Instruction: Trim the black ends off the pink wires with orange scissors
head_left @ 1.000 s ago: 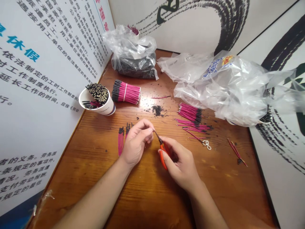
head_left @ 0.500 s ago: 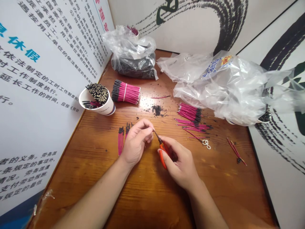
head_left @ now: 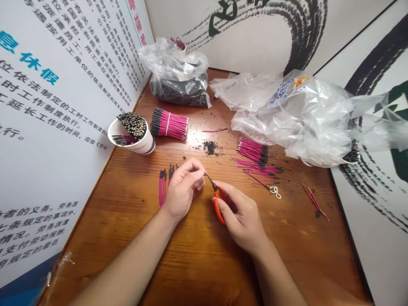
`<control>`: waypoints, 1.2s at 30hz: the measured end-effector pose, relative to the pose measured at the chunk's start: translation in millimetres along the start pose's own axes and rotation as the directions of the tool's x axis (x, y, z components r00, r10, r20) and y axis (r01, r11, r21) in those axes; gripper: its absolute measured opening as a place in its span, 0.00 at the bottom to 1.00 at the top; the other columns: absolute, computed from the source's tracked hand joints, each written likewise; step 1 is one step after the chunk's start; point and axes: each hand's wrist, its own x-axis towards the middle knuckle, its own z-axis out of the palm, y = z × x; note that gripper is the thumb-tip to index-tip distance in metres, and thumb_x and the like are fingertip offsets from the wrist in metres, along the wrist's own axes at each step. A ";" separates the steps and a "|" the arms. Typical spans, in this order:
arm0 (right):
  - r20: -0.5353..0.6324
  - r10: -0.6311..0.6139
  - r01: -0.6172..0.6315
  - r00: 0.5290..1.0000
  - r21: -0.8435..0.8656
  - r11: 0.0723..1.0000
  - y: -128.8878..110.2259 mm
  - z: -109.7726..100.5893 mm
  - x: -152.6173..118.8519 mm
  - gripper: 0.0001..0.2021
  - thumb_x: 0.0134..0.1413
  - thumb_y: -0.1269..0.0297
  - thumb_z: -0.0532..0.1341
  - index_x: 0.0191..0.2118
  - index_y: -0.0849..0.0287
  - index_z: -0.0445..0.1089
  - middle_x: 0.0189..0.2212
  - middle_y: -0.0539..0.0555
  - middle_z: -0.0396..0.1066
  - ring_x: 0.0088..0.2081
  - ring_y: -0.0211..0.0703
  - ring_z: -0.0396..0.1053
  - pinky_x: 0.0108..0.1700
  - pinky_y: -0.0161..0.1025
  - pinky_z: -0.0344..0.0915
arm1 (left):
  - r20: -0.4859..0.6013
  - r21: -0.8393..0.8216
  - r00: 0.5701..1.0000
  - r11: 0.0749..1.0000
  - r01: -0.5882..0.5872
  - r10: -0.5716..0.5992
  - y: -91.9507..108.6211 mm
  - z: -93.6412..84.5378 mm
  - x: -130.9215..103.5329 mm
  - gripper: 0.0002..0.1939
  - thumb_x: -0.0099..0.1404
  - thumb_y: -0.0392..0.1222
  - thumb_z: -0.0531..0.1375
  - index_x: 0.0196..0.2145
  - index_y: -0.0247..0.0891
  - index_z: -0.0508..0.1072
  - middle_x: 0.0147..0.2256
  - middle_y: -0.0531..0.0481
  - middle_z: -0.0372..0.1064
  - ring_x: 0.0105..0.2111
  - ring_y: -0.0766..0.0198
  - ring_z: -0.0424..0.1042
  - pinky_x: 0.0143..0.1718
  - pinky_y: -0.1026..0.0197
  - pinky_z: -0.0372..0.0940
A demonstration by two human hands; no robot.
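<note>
My right hand point(head_left: 244, 214) is wrapped round the orange handles of slim pointed snips point(head_left: 218, 208). Their narrow dark blades reach up and left to the fingertips of my left hand point(head_left: 185, 187). Thumb and forefinger of that hand are pinched together at the blade tip; what lies between them is too small to make out. Just left of it, short magenta wires point(head_left: 162, 189) with black ends lie in small groups, partly covered by the hand. Beyond both hands is a little heap of black scraps point(head_left: 210, 147).
A paper cup point(head_left: 140, 145) holds black-sleeved pieces and wires. Behind it lies a banded wire bundle point(head_left: 170, 123). Loose wires point(head_left: 255, 153) and a white rubber band point(head_left: 275, 192) lie right. Plastic bags point(head_left: 178, 87) stand at the back; a crumpled plastic bag point(head_left: 306, 119) covers the right side.
The orange handles look squeezed closer together in my right hand. My left hand keeps its pinch in the same place. The view has shifted very slightly.
</note>
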 end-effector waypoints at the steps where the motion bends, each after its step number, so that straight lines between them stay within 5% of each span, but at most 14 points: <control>1: -0.002 0.003 -0.003 1.000 0.004 1.000 0.2 0.3 0.0 0.15 0.63 0.68 0.57 0.55 0.54 0.67 0.46 0.54 0.76 0.45 0.42 0.74 0.47 0.37 0.69 | 0.002 0.000 1.000 1.000 0.000 0.000 0.0 -0.1 0.1 0.07 0.59 0.38 0.61 0.26 0.34 0.66 0.23 0.56 0.53 0.22 0.73 0.52 0.25 0.66 0.50; 36: -0.031 0.029 -0.029 0.999 0.020 0.999 3.6 1.2 -0.7 0.15 0.62 0.67 0.58 0.54 0.53 0.67 0.45 0.54 0.75 0.43 0.43 0.74 0.47 0.39 0.70 | 0.000 0.030 1.000 1.000 0.000 0.000 -0.7 -0.9 1.4 0.09 0.59 0.40 0.60 0.25 0.35 0.66 0.24 0.55 0.54 0.22 0.73 0.51 0.25 0.65 0.50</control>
